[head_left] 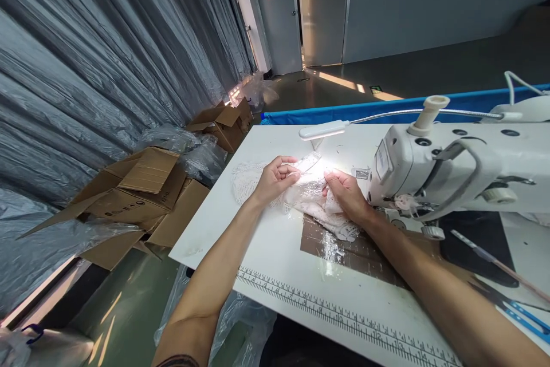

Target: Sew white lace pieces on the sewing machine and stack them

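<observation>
A piece of white lace fabric [249, 181] lies on the white sewing table [275, 241] in front of the sewing machine [455, 169]. My left hand [275, 179] pinches the fabric's upper edge, fingers curled around it. My right hand [346, 194] rests on the bunched fabric just left of the machine's needle area, fingers closed down on the cloth. A small lamp [324, 130] on a flexible neck lights the spot between both hands.
A printed ruler [344, 315] runs along the table's near edge. Open cardboard boxes [137, 192] and plastic bags [180, 146] sit on the floor to the left, beside a plastic-sheeted wall. A blue barrier [387, 108] stands behind the table. Scissors [511, 304] lie at right.
</observation>
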A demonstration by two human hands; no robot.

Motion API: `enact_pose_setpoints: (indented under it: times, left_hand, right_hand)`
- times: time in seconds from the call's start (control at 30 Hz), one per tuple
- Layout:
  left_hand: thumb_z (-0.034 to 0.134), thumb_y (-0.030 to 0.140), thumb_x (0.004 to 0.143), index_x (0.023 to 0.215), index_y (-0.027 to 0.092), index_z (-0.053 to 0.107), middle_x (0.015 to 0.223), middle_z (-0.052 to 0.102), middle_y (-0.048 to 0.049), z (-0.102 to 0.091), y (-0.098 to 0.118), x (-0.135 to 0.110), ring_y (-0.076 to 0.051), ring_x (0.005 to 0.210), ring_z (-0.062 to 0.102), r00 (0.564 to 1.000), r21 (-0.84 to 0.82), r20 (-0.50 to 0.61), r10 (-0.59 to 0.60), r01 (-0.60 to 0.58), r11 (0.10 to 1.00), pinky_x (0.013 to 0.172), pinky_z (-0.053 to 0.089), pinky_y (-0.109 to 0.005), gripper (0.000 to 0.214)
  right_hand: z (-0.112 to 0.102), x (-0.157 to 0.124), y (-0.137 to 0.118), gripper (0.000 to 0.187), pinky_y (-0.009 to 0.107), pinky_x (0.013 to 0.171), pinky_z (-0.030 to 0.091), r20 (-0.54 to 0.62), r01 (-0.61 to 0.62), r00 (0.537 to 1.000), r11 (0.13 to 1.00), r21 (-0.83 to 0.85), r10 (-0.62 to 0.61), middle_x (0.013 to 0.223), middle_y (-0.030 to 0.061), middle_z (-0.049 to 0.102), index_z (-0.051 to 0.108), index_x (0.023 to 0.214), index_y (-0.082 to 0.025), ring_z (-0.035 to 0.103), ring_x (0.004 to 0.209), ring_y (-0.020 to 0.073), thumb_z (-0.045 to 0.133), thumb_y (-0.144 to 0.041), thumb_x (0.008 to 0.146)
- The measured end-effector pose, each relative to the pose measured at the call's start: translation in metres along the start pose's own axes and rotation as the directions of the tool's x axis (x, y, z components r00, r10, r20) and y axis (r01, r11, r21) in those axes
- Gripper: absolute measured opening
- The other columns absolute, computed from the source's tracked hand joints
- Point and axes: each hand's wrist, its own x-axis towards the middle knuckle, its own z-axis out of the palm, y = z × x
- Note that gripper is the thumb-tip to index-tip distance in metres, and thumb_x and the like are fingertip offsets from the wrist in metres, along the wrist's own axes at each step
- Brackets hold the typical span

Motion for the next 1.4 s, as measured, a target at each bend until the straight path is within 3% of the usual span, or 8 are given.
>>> enact_pose_setpoints:
  times: [0.13,0.3,0.6,0.87,1.17,1.27,1.4]
  left_hand:
    - [0.084,0.033,0.068,0.107,0.018,0.065,0.085,0.075,-0.0049,0.0022,-0.001,-0.0001,-0.015,0.074,0.066,0.999,0.002,0.003,-0.036,0.036,0.999,0.072,0.047,-0.025,0.046]
    - [0.086,0.031,0.067,0.103,0.017,0.067,0.078,0.075,-0.0038,0.0084,-0.0044,-0.0001,-0.016,0.076,0.067,0.995,0.02,-0.085,-0.051,0.052,0.998,0.078,0.048,-0.027,0.043]
    - [0.084,0.035,0.069,0.1,0.016,0.071,0.063,0.066,0.0016,0.0066,-0.0042,0.0007,-0.012,0.063,0.059,0.992,-0.025,-0.102,-0.079,0.077,0.997,0.071,0.046,-0.026,0.038]
    - [0.086,0.041,0.067,0.1,0.015,0.07,0.066,0.067,0.0004,0.0041,-0.0029,-0.0004,-0.011,0.06,0.057,0.991,-0.005,-0.061,-0.116,0.115,0.993,0.062,0.043,-0.023,0.045]
    - [0.077,0.056,0.074,0.096,0.015,0.072,0.074,0.068,-0.0013,0.0005,-0.0011,0.001,-0.013,0.064,0.059,0.989,0.022,-0.024,-0.149,0.15,0.988,0.058,0.041,-0.023,0.047]
    - [0.079,0.055,0.074,0.102,0.016,0.071,0.069,0.067,0.0004,0.001,-0.0005,0.0002,-0.013,0.064,0.059,0.99,0.097,0.01,-0.141,0.14,0.985,0.063,0.043,-0.024,0.049]
    - [0.089,0.042,0.064,0.108,0.016,0.068,0.074,0.072,-0.0009,0.0035,-0.0027,-0.0005,-0.015,0.073,0.064,0.994,0.139,0.018,-0.11,0.107,0.985,0.078,0.047,-0.028,0.056]
  right_hand:
    - [-0.0002,-0.0009,0.0001,0.045,0.028,0.048,0.037,0.027,0.015,1.0,1.0,-0.013,-0.014,0.058,-0.0009,0.055,0.051,0.065,-0.022,0.048,0.051,0.0137,0.053,-0.063,0.082]
    - [-0.0001,-0.0024,0.0023,0.042,0.029,0.058,0.042,0.057,0.053,0.997,0.998,-0.037,-0.051,0.06,-0.0011,0.054,0.051,0.065,-0.022,0.051,0.059,0.0151,0.052,-0.059,0.086]
    - [-0.0064,-0.0013,0.0087,0.036,0.031,0.081,0.042,0.057,0.087,0.995,0.996,-0.002,-0.087,0.079,0.001,0.062,0.062,0.076,-0.02,0.055,0.081,0.0181,0.046,-0.05,0.087]
    - [-0.003,-0.0022,0.0,0.021,0.03,0.068,0.044,0.105,0.052,0.993,0.998,-0.019,-0.049,0.071,-0.0003,0.061,0.063,0.074,-0.018,0.054,0.069,0.0158,0.067,-0.038,0.068]
    - [-0.0015,0.0003,0.0006,0.021,0.027,0.056,0.037,0.072,0.023,0.997,1.0,0.002,-0.023,0.062,-0.0028,0.055,0.061,0.068,-0.018,0.045,0.057,0.0114,0.064,-0.039,0.066]
    - [-0.0013,0.0003,0.0008,0.022,0.027,0.056,0.037,0.076,0.034,0.997,0.999,-0.006,-0.033,0.06,-0.0037,0.053,0.06,0.067,-0.018,0.044,0.056,0.011,0.063,-0.04,0.068]
    - [-0.0009,-0.0008,0.0013,0.023,0.028,0.06,0.039,0.091,0.051,0.995,0.998,-0.024,-0.049,0.061,-0.0035,0.054,0.059,0.067,-0.019,0.047,0.059,0.012,0.063,-0.041,0.07]
